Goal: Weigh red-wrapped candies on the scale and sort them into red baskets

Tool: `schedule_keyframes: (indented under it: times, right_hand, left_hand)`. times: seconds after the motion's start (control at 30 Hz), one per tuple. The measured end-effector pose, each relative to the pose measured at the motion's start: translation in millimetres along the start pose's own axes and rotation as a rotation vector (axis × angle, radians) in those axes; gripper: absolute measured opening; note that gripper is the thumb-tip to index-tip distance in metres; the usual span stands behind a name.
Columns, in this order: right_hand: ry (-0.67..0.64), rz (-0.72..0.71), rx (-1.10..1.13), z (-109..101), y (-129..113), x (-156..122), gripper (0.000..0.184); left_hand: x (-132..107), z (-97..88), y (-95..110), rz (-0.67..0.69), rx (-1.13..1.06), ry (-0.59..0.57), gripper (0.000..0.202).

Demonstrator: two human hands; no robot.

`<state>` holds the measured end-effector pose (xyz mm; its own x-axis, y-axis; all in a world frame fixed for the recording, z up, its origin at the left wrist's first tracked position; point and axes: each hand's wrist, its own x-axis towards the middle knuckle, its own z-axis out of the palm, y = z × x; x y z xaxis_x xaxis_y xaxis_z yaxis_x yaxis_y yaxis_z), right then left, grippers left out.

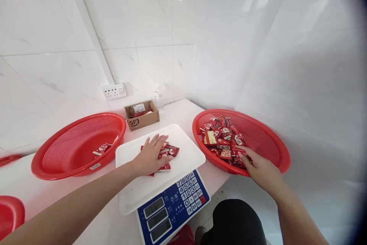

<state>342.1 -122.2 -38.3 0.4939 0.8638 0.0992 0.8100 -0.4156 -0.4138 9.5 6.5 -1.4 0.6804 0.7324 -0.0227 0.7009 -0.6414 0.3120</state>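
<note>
My left hand [151, 154] lies flat, fingers stretched out, on a small pile of red snack packets [169, 150] on the white tray [183, 161] of a blue digital scale [174, 208]. My right hand [259, 168] reaches into the right red basket [272, 138]. Its fingers curl onto the heap of red packets [222, 138] near the basket's front rim. Whether they grip a packet is hidden.
A second red basket [69, 149] at the left holds a few packets [101, 148]. A small cardboard box [142, 115] and a clear bottle [158, 99] stand by the tiled wall under a socket [114, 91]. Parts of other red baskets [10, 214] show at far left.
</note>
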Motion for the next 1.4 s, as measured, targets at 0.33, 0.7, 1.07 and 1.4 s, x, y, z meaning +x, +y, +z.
schedule_keyframes:
  times: [0.33,0.7,1.07,1.4]
  right_hand:
    - [-0.009,-0.020,0.018,-2,-2,-1,0.044]
    - [0.047,-0.048,-0.014,1,1,0,0.044]
    - [0.051,-0.060,-0.011,3,4,0,0.044]
    - [0.013,-0.009,-0.015,1,0,-2,0.046]
  left_hand:
    - [0,-9.5,-5,0.233,0.053,-0.197,0.056]
    - [-9,-4.8,4,-0.206,-0.012,-0.066,0.078]
    - [1,0.5,0,0.130,0.022,-0.120,0.056]
    - [-3,-5.1,-8,-0.009,-0.032,-0.108,0.071]
